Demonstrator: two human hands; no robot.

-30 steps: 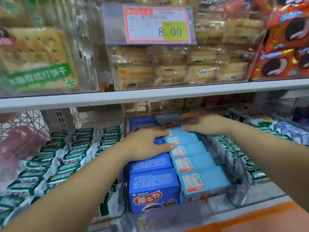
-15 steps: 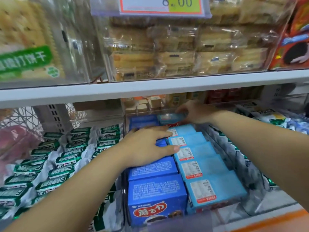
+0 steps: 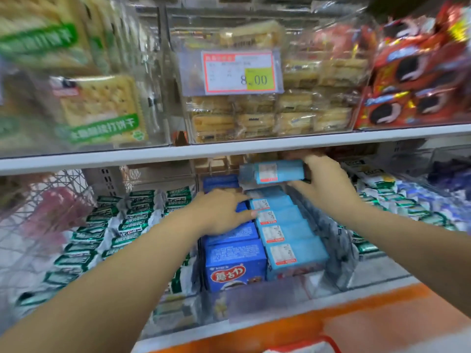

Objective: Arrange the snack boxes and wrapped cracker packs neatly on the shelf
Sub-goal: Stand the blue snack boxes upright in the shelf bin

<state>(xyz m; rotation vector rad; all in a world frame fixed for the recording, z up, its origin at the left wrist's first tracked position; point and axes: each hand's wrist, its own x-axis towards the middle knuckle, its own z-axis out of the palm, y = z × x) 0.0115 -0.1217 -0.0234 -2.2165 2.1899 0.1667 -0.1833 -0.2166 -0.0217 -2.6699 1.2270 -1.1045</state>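
**Two hands in the blue-box bin**

Right hand (image 3: pixel 328 184) has its grip closed round a pale-blue box (image 3: pixel 275 171), held at 12 o'clock above the pale-blue row (image 3: pixel 285 233), just under the upper shelf edge (image 3: pixel 229 149). Left hand (image 3: pixel 224 212), grip flat and loose, rests on the dark-blue boxes (image 3: pixel 234 261). Green wrapped packs (image 3: pixel 109 225) crowd 9 o'clock.

Price tag (image 3: pixel 240 72): "8.00" on a yellow patch. Cracker pack (image 3: pixel 99 108), left of the tag: green band ending "打饼干". Blue box (image 3: pixel 234 266), well below the tag: white brand characters in a red oval. Light-blue box (image 3: pixel 272 171), just below the tag: sticker print illegible.
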